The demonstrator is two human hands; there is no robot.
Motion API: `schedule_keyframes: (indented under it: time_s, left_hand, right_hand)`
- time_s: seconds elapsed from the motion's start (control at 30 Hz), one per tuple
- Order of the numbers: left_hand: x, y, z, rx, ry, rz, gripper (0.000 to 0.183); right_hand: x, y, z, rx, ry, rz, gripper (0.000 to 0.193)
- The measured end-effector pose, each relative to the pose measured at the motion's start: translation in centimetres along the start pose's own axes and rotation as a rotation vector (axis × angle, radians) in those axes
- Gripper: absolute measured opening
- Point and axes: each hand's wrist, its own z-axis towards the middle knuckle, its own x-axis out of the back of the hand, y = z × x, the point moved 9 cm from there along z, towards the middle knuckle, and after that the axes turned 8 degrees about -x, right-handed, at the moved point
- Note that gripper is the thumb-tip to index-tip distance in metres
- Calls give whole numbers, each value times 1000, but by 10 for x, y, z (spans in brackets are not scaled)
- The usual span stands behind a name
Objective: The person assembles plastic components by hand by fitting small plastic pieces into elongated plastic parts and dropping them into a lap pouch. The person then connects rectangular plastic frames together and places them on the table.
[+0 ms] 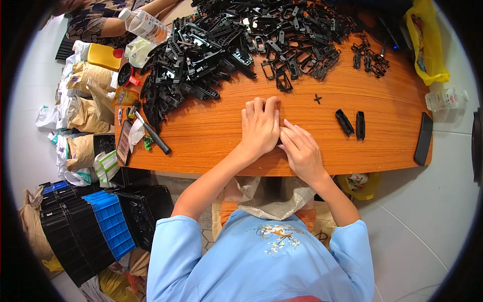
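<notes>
My left hand (260,128) rests near the table's front edge, knuckles up and fingers curled. Against it presses my right hand (302,148), its fingers held together and pointing up-left. A small dark bit shows between the two hands; whatever they grip is otherwise covered by the fingers. To their right lie two narrow black plastic housings, one slanted (344,123) and one nearly straight (360,126), side by side but apart. Beyond the hands is a tiny black cross-shaped piece (317,98).
Black plastic parts (201,55) form a big heap across the far side, with looser black frames (302,45) to its right. A dark-handled tool (153,132) and a phone (124,143) lie at left. A black slab (423,139) sits at the right edge.
</notes>
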Motion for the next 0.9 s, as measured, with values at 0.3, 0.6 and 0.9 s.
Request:
schedule_keyframes:
  time_s: [0.3,0.6,0.9]
  left_hand:
    - [-1,3,0,-13,2,12,31]
    - [-3,-5,10,-24,72,-95,29]
    - [38,-41,36,-215,238,99,24]
  right_hand:
    - [-5,3,0,4,-33,-38,33]
    - [-1,9,-10,-19,-4,41,32]
    - [0,-55,-71,171,-197,-42,37]
